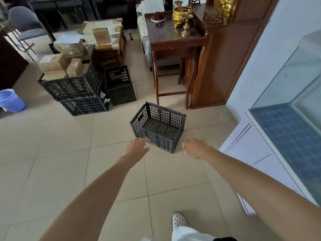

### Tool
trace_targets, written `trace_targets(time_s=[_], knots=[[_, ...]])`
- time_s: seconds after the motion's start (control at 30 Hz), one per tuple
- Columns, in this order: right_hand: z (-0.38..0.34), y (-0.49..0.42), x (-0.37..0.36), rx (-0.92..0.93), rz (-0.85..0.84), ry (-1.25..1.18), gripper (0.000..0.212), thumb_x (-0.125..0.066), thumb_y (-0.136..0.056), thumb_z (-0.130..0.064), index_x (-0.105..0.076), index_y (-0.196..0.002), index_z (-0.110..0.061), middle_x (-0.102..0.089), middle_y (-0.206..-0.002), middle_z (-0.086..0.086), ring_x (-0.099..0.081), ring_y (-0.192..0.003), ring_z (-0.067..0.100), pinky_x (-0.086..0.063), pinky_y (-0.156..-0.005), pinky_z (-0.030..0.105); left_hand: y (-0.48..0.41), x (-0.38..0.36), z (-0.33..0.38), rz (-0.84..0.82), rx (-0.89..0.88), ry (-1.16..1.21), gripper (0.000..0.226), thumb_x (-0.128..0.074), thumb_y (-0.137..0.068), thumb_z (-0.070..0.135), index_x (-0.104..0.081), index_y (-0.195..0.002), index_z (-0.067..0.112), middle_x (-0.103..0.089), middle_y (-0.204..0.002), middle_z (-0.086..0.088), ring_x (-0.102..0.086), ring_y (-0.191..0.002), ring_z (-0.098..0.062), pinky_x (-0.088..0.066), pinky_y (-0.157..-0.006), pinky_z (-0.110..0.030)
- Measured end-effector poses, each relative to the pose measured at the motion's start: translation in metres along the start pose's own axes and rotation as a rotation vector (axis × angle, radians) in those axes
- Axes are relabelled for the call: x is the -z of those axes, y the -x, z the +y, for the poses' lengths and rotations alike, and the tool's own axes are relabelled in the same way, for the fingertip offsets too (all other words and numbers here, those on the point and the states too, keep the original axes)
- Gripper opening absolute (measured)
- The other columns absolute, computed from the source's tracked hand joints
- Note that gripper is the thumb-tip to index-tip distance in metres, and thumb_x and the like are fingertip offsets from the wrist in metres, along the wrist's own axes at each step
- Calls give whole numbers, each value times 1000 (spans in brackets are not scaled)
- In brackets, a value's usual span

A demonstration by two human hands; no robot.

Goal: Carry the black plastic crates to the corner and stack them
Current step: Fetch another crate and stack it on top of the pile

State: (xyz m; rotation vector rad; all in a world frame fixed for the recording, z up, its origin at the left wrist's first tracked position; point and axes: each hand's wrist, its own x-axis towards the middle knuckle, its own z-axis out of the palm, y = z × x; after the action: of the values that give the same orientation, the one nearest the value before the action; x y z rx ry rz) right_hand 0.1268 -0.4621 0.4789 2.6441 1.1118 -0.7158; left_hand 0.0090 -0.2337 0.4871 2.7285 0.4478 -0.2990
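An empty black plastic crate stands alone on the tiled floor in the middle of the view. My left hand reaches out just in front of its near left corner, fingers relaxed and holding nothing. My right hand hovers a little right of the crate's near right corner, fingers loosely curled and empty. Further back stand a narrow stack of two black crates and, to its left, a wider stack of two black crates with cardboard boxes on top.
A wooden table and tall wooden cabinet stand behind the crate on the right. A white cabinet with a glass tank runs along the right side. A blue bucket sits at the left edge. My white shoe is below.
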Motion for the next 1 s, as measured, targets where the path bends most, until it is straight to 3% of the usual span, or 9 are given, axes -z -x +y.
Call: trace_targets(time_s=[0.1, 0.3, 0.6, 0.8, 0.9, 1.0], knots=[[-3, -58, 30, 14, -8, -14, 26, -39, -99, -19, -51, -121, -11, -58, -123, 15, -57, -108, 32, -43, -79, 37, -53, 16, -23, -24, -13, -45, 30, -58, -94, 26, -61, -124, 21, -64, -122, -2, -60, -112, -25, -48, -91, -38], [-13, -177, 63, 31, -32, 7, 25, -42, -97, -23, -52, -118, -13, -58, -123, 12, -55, -112, 31, -47, -92, 43, -163, 48, -75, -97, -18, -111, 23, -52, -93, 18, -64, -112, 22, -64, -120, -1, -60, -113, -26, -48, -89, -37], [-9, -336, 133, -99, 34, -139, 26, -38, -98, -22, -56, -114, -14, -64, -113, 9, -62, -101, 27, -48, -77, 38, -326, 101, -152, -226, -71, -161, 22, -52, -90, 16, -65, -106, 22, -66, -116, -2, -62, -109, -27, -50, -89, -36], [17, -410, 125, -187, 21, -220, 21, -39, -97, -20, -58, -104, -14, -64, -106, 7, -61, -94, 26, -45, -70, 36, -398, 71, -165, -331, -4, -143, 20, -50, -92, 20, -65, -106, 21, -67, -112, -6, -63, -106, -29, -48, -87, -36], [50, -446, 109, -255, 6, -274, 17, -41, -96, -21, -56, -100, -16, -65, -102, 6, -59, -85, 25, -39, -64, 33, -431, 43, -164, -372, 67, -64, 23, -51, -92, 24, -66, -108, 18, -67, -110, -9, -63, -105, -31, -48, -84, -35], [84, -482, 93, -306, 53, -318, 18, -45, -95, -21, -59, -104, -16, -65, -104, 6, -62, -89, 24, -36, -62, 29, -464, 13, -156, -407, 191, 68, 26, -56, -90, 33, -68, -107, 18, -67, -108, -8, -63, -105, -33, -49, -85, -36]])
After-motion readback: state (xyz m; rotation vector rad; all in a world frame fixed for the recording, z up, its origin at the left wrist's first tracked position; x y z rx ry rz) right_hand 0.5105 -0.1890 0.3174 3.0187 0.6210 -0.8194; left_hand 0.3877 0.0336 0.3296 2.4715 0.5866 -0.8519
